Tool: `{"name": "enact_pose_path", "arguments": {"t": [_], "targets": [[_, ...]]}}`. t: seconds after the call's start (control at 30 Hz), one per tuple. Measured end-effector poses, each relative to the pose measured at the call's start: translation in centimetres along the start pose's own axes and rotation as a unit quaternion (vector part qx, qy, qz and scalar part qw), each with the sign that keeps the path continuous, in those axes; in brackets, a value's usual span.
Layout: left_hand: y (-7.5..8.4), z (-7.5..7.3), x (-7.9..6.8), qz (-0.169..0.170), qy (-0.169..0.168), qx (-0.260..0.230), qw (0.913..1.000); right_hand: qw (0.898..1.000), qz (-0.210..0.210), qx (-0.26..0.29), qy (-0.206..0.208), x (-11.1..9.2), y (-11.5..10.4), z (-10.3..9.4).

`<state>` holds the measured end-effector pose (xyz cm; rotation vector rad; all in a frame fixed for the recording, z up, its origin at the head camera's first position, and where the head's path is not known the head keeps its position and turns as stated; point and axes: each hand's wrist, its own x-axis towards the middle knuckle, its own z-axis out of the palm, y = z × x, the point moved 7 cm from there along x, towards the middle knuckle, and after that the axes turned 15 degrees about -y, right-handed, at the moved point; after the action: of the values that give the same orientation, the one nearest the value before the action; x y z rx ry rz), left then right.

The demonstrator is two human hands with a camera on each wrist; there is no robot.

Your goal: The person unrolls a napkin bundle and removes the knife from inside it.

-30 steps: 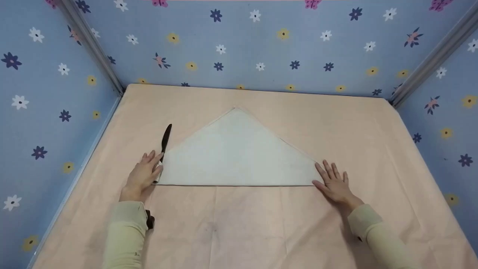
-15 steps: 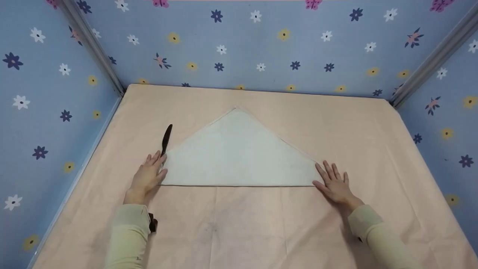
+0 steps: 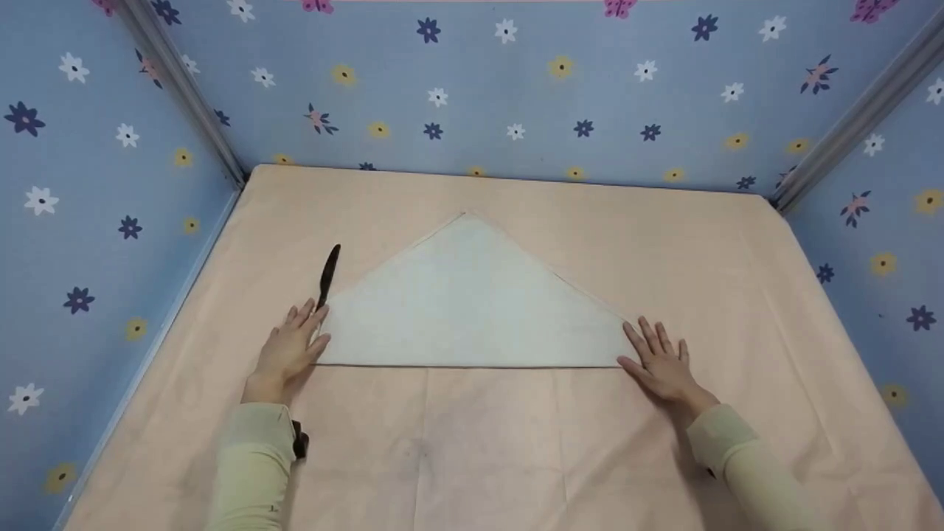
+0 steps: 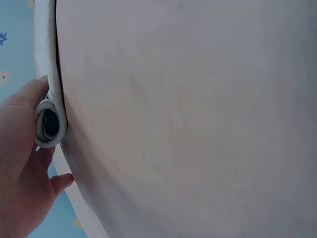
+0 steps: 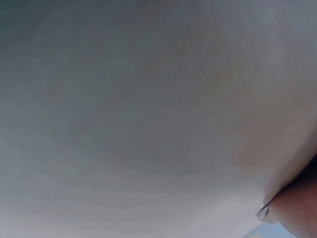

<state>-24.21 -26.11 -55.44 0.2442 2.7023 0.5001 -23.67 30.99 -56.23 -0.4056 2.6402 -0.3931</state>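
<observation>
A pale folded napkin (image 3: 472, 310) lies flat, its peak pointing away from me and its front edge straight. At its left end it is coiled into a tight roll (image 4: 50, 124), with a dark hollow showing at the near end. Out of the roll's far end sticks a dark table knife (image 3: 330, 273); its other end is hidden. My left hand (image 3: 289, 352) holds the roll, thumb on the napkin side and fingers on the other. My right hand (image 3: 664, 369) rests with spread fingers on the napkin's right corner. In the right wrist view only part of that hand (image 5: 299, 208) shows.
A peach cloth (image 3: 487, 457) with creases covers the table under the napkin. Blue flowered panels (image 3: 472, 96) stand along the back and both sides, with grey metal posts (image 3: 184, 96) at the corners.
Over the last second my left hand has shifted slightly to the right, now covering the end of the roll that showed before. My right hand and the knife have barely moved.
</observation>
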Motion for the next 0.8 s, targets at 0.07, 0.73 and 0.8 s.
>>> {"name": "enact_pose_path", "arguments": {"t": [0.07, 0.73, 0.8], "targets": [[-0.2, 0.0, -0.1, -0.001, -0.001, -0.005, 1.0000, 1.000, 0.000, 0.002, 0.000, 0.0, 0.0, 0.0], [-1.0, -0.3, -0.4, -0.010, -0.019, -0.045, 0.9988, 1.000, -0.002, 0.002, -0.001, 0.0, 0.0, -0.1], [-1.1, -0.3, -0.3, -0.013, -0.023, -0.044, 0.9987, 1.000, -0.001, 0.002, -0.002, 0.0, 0.0, -0.1]]}}
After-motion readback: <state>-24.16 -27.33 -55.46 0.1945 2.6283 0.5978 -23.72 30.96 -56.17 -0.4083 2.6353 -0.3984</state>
